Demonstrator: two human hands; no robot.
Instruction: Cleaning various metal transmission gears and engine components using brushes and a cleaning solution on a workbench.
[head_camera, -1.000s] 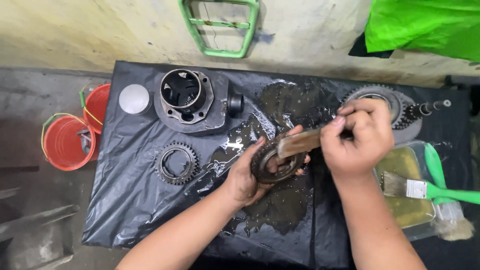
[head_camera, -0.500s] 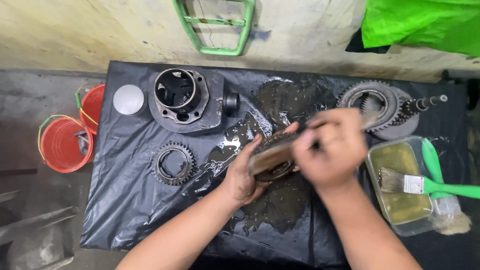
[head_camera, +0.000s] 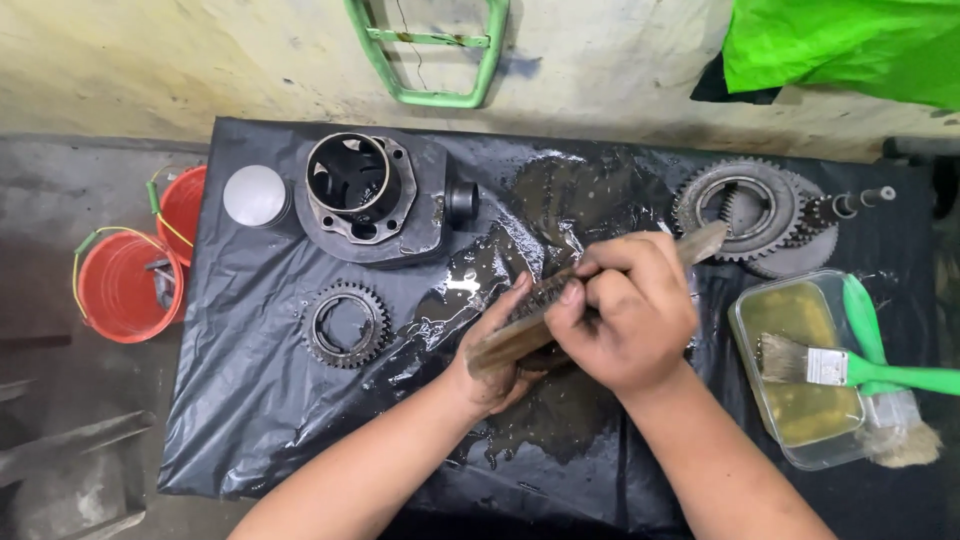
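Note:
My left hand (head_camera: 492, 355) cups a dark round gear (head_camera: 545, 352) over the wet black plastic sheet (head_camera: 250, 400); the gear is mostly hidden under my hands. My right hand (head_camera: 625, 315) is closed on a wooden-handled wire brush (head_camera: 600, 290) that lies across the gear, with its handle end pointing up right. A loose toothed ring gear (head_camera: 345, 325) lies on the sheet to the left of my hands.
An engine cylinder block (head_camera: 365, 200) and a round piston top (head_camera: 255, 195) sit at the back left. A gear cluster on a shaft (head_camera: 760, 210) lies back right. A clear tub of yellowish liquid (head_camera: 800, 370) holds a green-handled paintbrush (head_camera: 860, 368). Two red buckets (head_camera: 125, 285) stand at left.
My right hand has drawn the brush down and to the left across the gear, from near the gear cluster towards my left hand. My left hand has stayed in place.

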